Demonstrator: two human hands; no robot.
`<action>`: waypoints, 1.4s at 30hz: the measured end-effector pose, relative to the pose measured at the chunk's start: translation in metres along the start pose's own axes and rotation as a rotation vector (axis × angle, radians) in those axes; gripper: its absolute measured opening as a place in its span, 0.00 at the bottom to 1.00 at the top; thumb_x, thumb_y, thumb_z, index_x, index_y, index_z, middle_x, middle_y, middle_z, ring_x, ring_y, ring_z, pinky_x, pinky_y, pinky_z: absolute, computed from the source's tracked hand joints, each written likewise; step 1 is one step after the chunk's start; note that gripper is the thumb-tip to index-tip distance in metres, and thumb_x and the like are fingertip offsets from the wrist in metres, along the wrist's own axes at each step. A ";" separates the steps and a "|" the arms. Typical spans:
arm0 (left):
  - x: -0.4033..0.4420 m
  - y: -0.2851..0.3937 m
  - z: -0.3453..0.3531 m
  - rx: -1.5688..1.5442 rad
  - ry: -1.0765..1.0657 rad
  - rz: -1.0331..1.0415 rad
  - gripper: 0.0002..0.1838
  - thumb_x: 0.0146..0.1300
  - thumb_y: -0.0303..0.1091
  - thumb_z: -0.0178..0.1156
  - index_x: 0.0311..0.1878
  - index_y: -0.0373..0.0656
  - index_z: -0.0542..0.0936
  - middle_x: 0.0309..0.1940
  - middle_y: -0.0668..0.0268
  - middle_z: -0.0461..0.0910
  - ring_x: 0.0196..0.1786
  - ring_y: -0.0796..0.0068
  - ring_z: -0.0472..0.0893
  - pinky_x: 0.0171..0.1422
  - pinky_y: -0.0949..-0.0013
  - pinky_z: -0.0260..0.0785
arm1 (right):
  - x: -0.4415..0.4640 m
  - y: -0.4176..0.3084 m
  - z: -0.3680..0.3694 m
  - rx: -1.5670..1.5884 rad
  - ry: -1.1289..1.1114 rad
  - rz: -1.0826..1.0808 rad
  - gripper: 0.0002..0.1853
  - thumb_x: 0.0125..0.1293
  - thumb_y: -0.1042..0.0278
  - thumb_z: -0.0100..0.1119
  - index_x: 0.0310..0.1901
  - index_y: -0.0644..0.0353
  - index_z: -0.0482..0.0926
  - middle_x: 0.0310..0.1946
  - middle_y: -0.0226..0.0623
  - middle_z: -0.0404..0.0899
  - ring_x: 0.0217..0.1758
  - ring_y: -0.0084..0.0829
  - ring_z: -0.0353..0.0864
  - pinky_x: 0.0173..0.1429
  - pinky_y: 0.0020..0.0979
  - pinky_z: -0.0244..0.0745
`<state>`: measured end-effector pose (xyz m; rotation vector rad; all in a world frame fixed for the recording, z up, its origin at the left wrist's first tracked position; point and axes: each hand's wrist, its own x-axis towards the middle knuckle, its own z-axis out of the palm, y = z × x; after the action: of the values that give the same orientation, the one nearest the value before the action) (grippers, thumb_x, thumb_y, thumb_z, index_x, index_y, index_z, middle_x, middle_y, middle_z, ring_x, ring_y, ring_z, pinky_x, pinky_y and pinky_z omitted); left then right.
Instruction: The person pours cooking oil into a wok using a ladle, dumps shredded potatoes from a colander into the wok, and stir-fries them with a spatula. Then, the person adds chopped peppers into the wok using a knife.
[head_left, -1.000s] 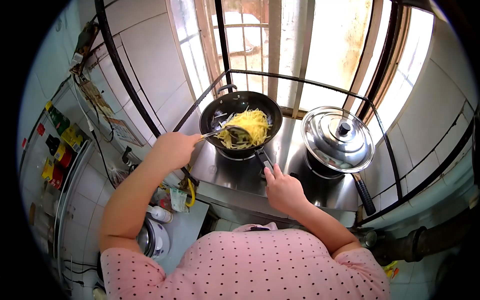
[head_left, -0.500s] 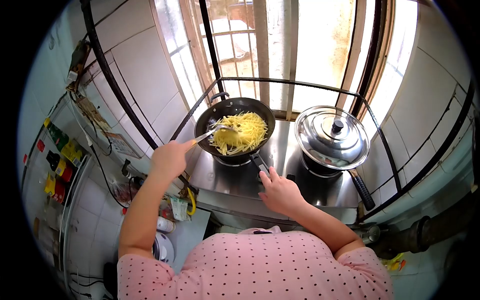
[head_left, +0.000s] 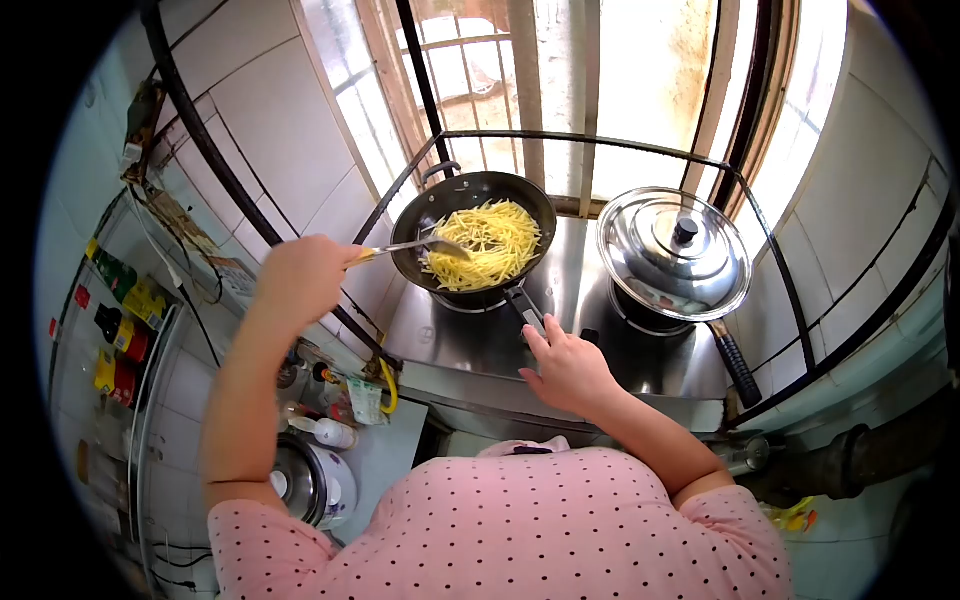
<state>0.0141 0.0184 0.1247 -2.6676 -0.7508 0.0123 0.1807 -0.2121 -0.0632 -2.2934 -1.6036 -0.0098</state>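
Left hand (head_left: 303,278), left of centre in the frame: fingers wrapped round the handle of a metal spatula (head_left: 405,246), blade over yellow shreds (head_left: 497,232). Shreds heaped in black wok (head_left: 426,212), upper centre, on steel stovetop (head_left: 582,285). Right hand (head_left: 570,368), just below centre: fingers extended, thumb spread away, fingertips at end of wok handle (head_left: 526,308); firmness of contact unclear. Steel lid (head_left: 645,250), right of centre, covers second pan.
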 end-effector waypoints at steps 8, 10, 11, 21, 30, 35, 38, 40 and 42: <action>0.021 0.021 -0.003 0.073 0.003 0.068 0.10 0.61 0.32 0.57 0.43 0.52 0.85 0.32 0.56 0.82 0.39 0.55 0.82 0.44 0.56 0.74 | -0.003 0.003 0.001 -0.005 0.026 -0.018 0.32 0.59 0.55 0.62 0.62 0.65 0.69 0.57 0.60 0.68 0.42 0.46 0.83 0.43 0.39 0.79; 0.043 0.031 0.020 0.079 0.087 0.041 0.08 0.62 0.31 0.56 0.38 0.49 0.85 0.32 0.54 0.83 0.40 0.54 0.82 0.43 0.56 0.74 | -0.002 0.003 0.000 0.000 -0.003 -0.010 0.32 0.60 0.54 0.61 0.63 0.64 0.69 0.58 0.61 0.68 0.43 0.45 0.83 0.44 0.39 0.79; 0.051 0.030 0.024 0.094 0.057 0.023 0.08 0.61 0.31 0.56 0.37 0.47 0.85 0.32 0.54 0.83 0.40 0.53 0.82 0.43 0.56 0.75 | -0.001 0.003 -0.002 -0.001 -0.032 -0.003 0.33 0.61 0.52 0.61 0.63 0.63 0.68 0.60 0.62 0.67 0.43 0.45 0.83 0.44 0.38 0.79; 0.132 0.061 -0.056 0.371 -0.311 -0.205 0.08 0.59 0.31 0.59 0.37 0.41 0.85 0.33 0.60 0.85 0.36 0.64 0.85 0.41 0.61 0.77 | 0.002 0.004 -0.003 -0.024 -0.080 0.004 0.33 0.63 0.49 0.59 0.64 0.62 0.68 0.63 0.64 0.65 0.44 0.45 0.83 0.45 0.38 0.80; 0.128 -0.013 0.069 -0.436 -0.551 -0.443 0.13 0.60 0.40 0.63 0.33 0.37 0.83 0.21 0.63 0.79 0.21 0.74 0.80 0.23 0.70 0.69 | -0.002 0.008 -0.001 -0.033 0.017 -0.063 0.32 0.61 0.53 0.60 0.62 0.66 0.70 0.58 0.64 0.68 0.38 0.44 0.83 0.40 0.37 0.80; 0.104 -0.021 0.110 -0.597 -0.212 -0.228 0.11 0.57 0.36 0.65 0.32 0.36 0.83 0.19 0.60 0.81 0.18 0.74 0.79 0.24 0.69 0.70 | -0.002 0.010 0.000 -0.036 0.038 -0.078 0.32 0.60 0.54 0.61 0.61 0.65 0.71 0.58 0.64 0.68 0.36 0.44 0.84 0.39 0.37 0.80; 0.080 -0.023 0.072 -0.411 -0.021 -0.130 0.11 0.55 0.35 0.66 0.39 0.40 0.84 0.27 0.54 0.83 0.30 0.63 0.83 0.38 0.63 0.74 | 0.001 0.006 -0.002 -0.038 -0.011 -0.043 0.33 0.60 0.51 0.61 0.63 0.63 0.70 0.60 0.64 0.68 0.40 0.45 0.84 0.42 0.37 0.80; 0.079 -0.027 0.060 -0.348 0.026 -0.115 0.11 0.56 0.35 0.65 0.40 0.41 0.84 0.31 0.53 0.83 0.35 0.58 0.83 0.43 0.60 0.75 | 0.002 0.005 -0.004 -0.039 -0.030 -0.026 0.33 0.61 0.50 0.61 0.63 0.62 0.69 0.61 0.64 0.67 0.42 0.45 0.84 0.43 0.37 0.80; 0.088 -0.031 0.054 -0.323 0.016 -0.148 0.10 0.57 0.36 0.63 0.40 0.42 0.84 0.34 0.52 0.83 0.40 0.52 0.82 0.46 0.57 0.75 | 0.001 0.004 -0.005 -0.040 -0.025 -0.024 0.32 0.60 0.53 0.61 0.63 0.62 0.70 0.61 0.64 0.68 0.41 0.44 0.84 0.43 0.37 0.80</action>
<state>0.0681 0.1060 0.0931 -2.8986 -1.0198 -0.1832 0.1855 -0.2136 -0.0597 -2.3131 -1.6571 -0.0195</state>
